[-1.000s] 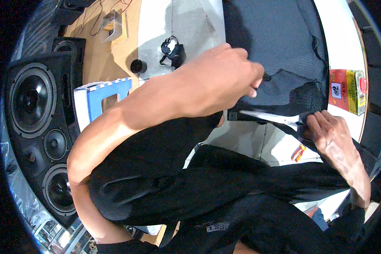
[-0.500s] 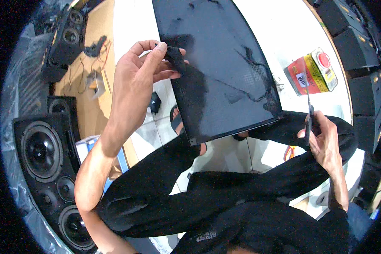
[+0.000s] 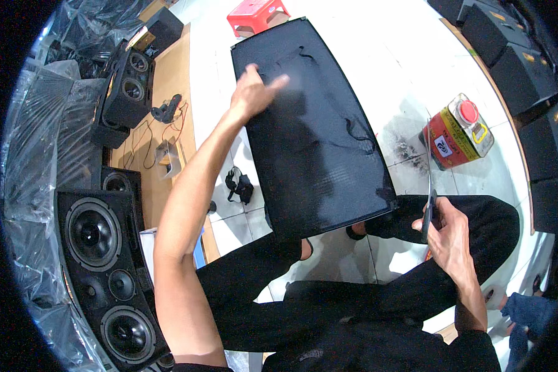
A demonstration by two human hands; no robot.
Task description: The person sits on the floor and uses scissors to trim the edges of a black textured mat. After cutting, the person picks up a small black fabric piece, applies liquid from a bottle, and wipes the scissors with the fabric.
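Note:
A long black mesh-covered frame panel [image 3: 328, 149] stretches away from my knees, its near end between my legs. Dark wrinkles and loose black strips lie across its cloth. My left hand [image 3: 254, 93] is over the panel's far left part, somewhat blurred, with the thumb spread from the fingers and nothing visible in it. Whether it touches the cloth I cannot tell. By my right knee, my right hand [image 3: 447, 234] is closed round the black handle of a thin-bladed cutting tool [image 3: 426, 226], seen edge-on, its blade pointing away from me.
A red-and-yellow metal can [image 3: 456, 133] with a red cap stands right of the panel, beside dark smudges on the tiles. Beyond the panel is a red stool [image 3: 257, 15]. Loudspeakers [image 3: 96, 235] line the left; black boxes [image 3: 508, 80] line the right. A small black item [image 3: 239, 186] lies left.
My left hand has let go of the black cloth piece and moved away over the panel. The view has shifted, showing the red stool. My right hand still grips the bladed tool.

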